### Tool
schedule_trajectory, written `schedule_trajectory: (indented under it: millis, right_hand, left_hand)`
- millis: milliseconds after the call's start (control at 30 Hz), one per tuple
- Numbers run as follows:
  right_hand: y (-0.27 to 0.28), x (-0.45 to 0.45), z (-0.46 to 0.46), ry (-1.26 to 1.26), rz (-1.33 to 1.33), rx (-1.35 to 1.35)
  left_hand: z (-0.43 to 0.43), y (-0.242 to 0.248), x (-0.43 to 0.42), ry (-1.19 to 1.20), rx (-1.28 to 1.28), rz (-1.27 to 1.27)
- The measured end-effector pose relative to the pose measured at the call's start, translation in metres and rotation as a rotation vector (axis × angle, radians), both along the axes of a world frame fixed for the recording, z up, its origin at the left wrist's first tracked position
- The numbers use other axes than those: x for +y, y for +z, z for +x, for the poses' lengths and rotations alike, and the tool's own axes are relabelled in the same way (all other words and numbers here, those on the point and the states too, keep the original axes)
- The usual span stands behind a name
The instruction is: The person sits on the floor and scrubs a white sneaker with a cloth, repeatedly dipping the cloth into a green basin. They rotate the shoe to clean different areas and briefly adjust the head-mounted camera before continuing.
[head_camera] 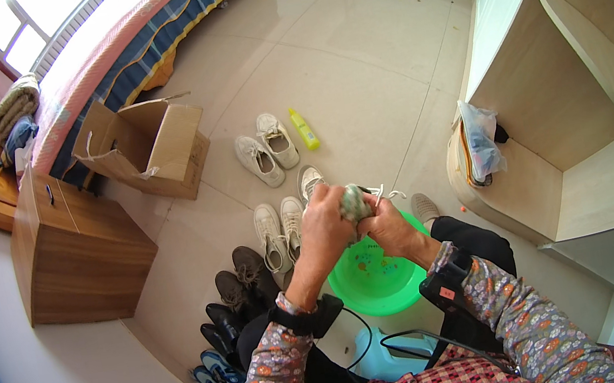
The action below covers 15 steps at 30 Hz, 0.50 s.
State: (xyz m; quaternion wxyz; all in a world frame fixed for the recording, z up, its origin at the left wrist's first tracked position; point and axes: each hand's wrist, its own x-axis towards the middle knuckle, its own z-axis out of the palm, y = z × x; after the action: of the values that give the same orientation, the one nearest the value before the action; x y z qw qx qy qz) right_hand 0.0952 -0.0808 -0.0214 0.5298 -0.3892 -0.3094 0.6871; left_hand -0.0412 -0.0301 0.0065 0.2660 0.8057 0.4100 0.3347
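Observation:
My left hand [324,222] is closed around a blurred greenish-white cloth [353,203]. Beside it, my right hand [391,227] grips what looks like a shoe, mostly hidden by the hands and cloth; its white laces [396,194] dangle past my fingers. Both hands are above the far rim of a bright green plastic basin [382,294] with a coloured print on its bottom. Just beyond my left hand a white sneaker [311,177] is partly covered. A pair of cream high-top sneakers [270,237] stands to the left.
White shoes [259,161] and a yellow-green bottle [304,129] lie farther out. Brown shoes [232,291], black shoes [225,321] and blue sneakers [221,367] line the left. A cardboard box [177,146], wooden cabinet [81,259] and open shelving [561,179] flank the floor. A light-blue plastic stool [392,354] is beneath me.

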Motion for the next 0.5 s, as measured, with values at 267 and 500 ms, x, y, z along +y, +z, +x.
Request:
schedule_trajectory:
  millis: [267, 500]
  right_hand:
    - [-0.002, -0.005, -0.008, 0.016, 0.057, -0.061]
    - [-0.011, -0.001, -0.009, -0.093, -0.029, 0.086]
  left_hand:
    - [-0.004, -0.009, 0.017, 0.117, 0.094, 0.004]
    - [0.001, -0.007, 0.001, 0.104, 0.124, -0.032]
